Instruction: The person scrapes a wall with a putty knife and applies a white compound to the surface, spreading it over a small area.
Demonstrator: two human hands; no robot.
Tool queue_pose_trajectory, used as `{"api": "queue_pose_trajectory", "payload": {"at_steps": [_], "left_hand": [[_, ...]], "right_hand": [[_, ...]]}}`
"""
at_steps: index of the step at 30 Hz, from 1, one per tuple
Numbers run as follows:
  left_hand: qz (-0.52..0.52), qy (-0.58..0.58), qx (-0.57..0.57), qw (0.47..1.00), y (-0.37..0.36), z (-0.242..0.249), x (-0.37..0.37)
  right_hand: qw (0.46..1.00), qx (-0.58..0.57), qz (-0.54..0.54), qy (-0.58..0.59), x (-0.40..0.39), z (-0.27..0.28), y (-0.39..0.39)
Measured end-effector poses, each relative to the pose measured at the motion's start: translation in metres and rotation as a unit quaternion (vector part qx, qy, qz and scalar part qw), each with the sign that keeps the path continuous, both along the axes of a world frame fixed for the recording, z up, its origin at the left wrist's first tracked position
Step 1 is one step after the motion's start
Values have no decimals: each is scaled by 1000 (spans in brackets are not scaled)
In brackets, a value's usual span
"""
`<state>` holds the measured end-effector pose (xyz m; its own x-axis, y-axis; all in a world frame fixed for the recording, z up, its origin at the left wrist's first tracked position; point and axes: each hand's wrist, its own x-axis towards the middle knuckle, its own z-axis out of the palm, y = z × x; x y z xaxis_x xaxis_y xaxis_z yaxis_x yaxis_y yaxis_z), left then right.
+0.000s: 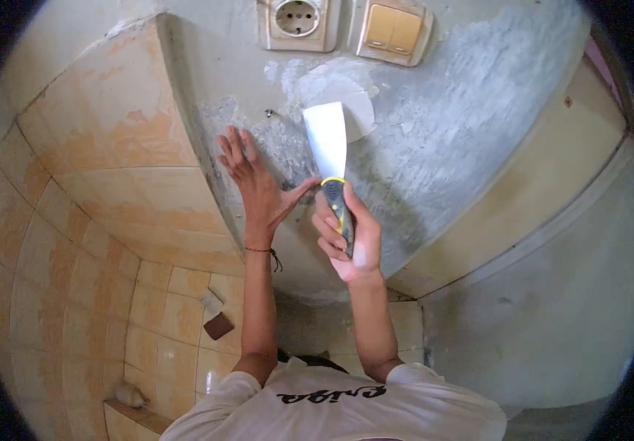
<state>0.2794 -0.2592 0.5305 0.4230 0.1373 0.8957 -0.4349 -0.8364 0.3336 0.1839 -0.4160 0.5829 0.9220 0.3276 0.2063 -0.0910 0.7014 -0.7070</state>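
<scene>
Since the right hand (pixel 348 239) is wrapped tight around the putty knife (pixel 332 165) handle, its wide blade lies flat against the grey wall (pixel 442 147) just under the socket (pixel 296 22). Left hand (pixel 254 180) is open, palm pressed on the wall beside the blade, looks like bracing.

Putty knife (pixel 329 151): flat blade looks like smooth pale metal coated white, handle is black and yellow plastic or rubber, matt, gripped in the right hand (pixel 348 242). Wall (pixel 442 140) under the left hand (pixel 257 187) is rough grey plaster, patchy, with a smoother white filler patch (pixel 339 92) at 12 o'clock from the blade. Tiles (pixel 111 140) at 9 o'clock are glazed beige, stained orange; socket (pixel 298 22) and switch (pixel 394 31) at 12 are dull yellowed plastic; shirt (pixel 346 404) at 6 is white cloth.
</scene>
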Motion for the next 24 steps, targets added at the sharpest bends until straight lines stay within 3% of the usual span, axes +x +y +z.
{"api": "queue_pose_trajectory", "payload": {"at_steps": [6, 9, 10, 12, 24], "left_hand": [[-11, 19, -7, 1000, 2, -3, 4], [-20, 15, -12, 1000, 3, -5, 6], [-20, 18, -15, 1000, 4, -7, 6], [-46, 14, -12, 999, 8, -9, 8], [-63, 7, -4, 998, 11, -16, 11]], "right_hand": [[972, 200, 106, 58, -3, -5, 16], [967, 219, 112, 71, -3, -8, 27], [967, 216, 111, 75, -5, -10, 29], [997, 77, 33, -3, -5, -14, 32], [997, -31, -66, -22, -14, -11, 54]]}}
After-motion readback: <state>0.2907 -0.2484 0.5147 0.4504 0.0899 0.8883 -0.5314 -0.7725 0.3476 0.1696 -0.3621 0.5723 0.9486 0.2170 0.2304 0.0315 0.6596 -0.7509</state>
